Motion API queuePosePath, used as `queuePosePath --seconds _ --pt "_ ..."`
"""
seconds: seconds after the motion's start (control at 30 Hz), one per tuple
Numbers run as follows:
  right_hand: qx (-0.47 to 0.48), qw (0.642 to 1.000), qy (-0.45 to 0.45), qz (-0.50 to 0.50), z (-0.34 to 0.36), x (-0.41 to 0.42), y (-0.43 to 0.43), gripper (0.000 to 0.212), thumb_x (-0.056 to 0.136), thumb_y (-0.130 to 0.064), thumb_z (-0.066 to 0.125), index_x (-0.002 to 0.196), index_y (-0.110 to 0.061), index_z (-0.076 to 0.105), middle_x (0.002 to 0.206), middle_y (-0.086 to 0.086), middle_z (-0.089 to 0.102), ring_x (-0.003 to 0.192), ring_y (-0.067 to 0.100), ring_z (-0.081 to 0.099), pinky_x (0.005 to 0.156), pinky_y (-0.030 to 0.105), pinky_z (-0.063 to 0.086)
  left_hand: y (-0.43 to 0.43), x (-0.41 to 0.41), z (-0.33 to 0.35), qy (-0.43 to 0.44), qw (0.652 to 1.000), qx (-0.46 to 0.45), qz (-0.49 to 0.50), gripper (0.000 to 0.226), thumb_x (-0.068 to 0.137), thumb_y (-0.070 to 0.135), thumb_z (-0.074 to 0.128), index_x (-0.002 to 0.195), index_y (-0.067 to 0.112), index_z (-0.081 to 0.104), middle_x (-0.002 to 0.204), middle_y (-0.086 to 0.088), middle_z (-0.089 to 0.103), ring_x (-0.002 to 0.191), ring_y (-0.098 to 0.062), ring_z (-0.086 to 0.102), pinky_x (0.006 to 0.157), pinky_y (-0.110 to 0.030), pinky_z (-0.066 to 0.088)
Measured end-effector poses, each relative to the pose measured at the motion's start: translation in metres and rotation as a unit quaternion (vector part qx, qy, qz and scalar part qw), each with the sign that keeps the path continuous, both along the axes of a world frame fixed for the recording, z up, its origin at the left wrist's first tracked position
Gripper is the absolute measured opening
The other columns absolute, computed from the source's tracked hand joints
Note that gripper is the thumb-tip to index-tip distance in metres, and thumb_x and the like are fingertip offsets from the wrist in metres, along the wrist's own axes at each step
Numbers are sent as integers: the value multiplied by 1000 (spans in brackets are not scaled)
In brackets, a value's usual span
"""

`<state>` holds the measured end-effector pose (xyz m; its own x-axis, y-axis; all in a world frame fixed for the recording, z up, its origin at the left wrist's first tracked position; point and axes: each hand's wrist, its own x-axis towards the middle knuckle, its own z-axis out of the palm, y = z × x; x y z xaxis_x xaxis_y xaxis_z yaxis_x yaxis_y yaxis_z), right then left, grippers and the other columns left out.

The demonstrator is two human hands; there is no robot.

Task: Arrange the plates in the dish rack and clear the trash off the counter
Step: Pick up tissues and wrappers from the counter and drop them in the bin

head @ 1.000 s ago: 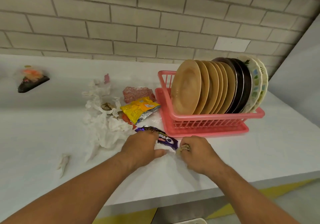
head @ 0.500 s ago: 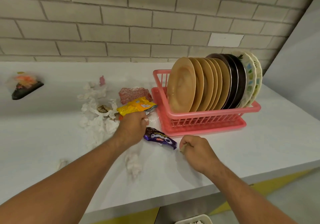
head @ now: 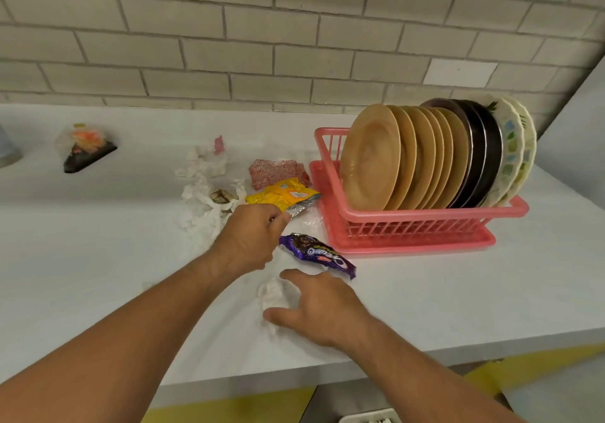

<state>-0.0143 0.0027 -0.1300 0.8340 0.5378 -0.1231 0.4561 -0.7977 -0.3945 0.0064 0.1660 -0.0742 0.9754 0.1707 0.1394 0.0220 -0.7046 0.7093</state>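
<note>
A pink dish rack (head: 425, 216) stands at the right of the white counter (head: 98, 242), holding several tan plates (head: 370, 157), dark plates (head: 484, 157) and white patterned plates (head: 515, 147) on edge. My left hand (head: 248, 239) is curled on the foil end of a yellow wrapper (head: 284, 195). A purple biscuit wrapper (head: 317, 254) lies just right of that hand. My right hand (head: 320, 311) is spread over a crumpled white tissue (head: 271, 291), thumb and forefinger on either side of it. More white tissues (head: 203, 190) and a red-and-white wrapper (head: 275, 172) lie behind.
A black triangular food pack (head: 86, 151) sits far left near the brick wall, with a grey object (head: 6, 151) at the frame's edge. A small pink scrap (head: 218, 143) lies behind the tissues. A white bin's rim (head: 366, 418) shows below the counter's front edge.
My right hand, a fist beside the purple wrapper, has moved left and spread over the lone tissue. My left hand left the purple wrapper and closed on the yellow wrapper.
</note>
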Motion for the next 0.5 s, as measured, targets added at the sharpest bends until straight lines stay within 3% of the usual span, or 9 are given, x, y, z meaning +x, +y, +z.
queuePosePath --seconds 0.1,0.17,0.23,0.3,0.37,0.43,0.5 --pt "-19 999 -7 27 -5 -2 12 72 70 -77 49 132 -41 43 117 1 64 106 27 58 78 35 44 10 -4 -1 -16 996 77 -30 28 96 18 46 75 15 63 75 -2 68 68 -23 62 57 -30 49" --pt "-13 999 -23 44 -8 -3 14 45 82 -64 48 116 -34 54 104 3 66 94 28 60 69 33 42 19 -5 -2 -27 994 105 -19 26 98 19 45 86 13 68 80 -4 69 77 -25 62 68 -36 50" --pt "-3 997 -48 58 -9 -4 13 27 92 -49 42 92 -25 53 90 5 64 80 29 57 60 33 34 27 -6 -4 -39 992 121 4 26 98 23 45 95 15 69 85 -6 69 80 -28 62 70 -40 51" --pt "4 997 -55 55 -10 -6 8 30 93 -49 37 77 -25 41 78 3 57 71 26 49 57 33 30 28 -7 -5 -35 990 136 8 24 96 29 46 96 20 69 86 -6 69 78 -26 61 67 -38 51" --pt "10 998 -58 36 -8 -7 2 44 90 -63 32 69 -25 35 71 -2 51 68 22 45 57 33 29 24 -9 -6 -16 988 154 -5 23 94 37 49 95 26 70 88 -3 68 77 -22 60 63 -33 49" --pt "7 998 -67 13 -7 -6 -7 49 86 -70 29 66 -25 36 72 -2 54 69 19 44 58 32 30 15 -6 -9 -2 982 186 -26 26 91 47 51 98 29 68 95 0 65 83 -19 59 62 -29 44" --pt "10 997 -76 -2 -4 -6 -18 45 89 -64 32 68 -25 38 77 0 62 69 19 43 59 31 31 1 -2 -14 11 972 225 -65 32 89 54 51 107 32 64 100 1 64 88 -18 59 63 -28 41"
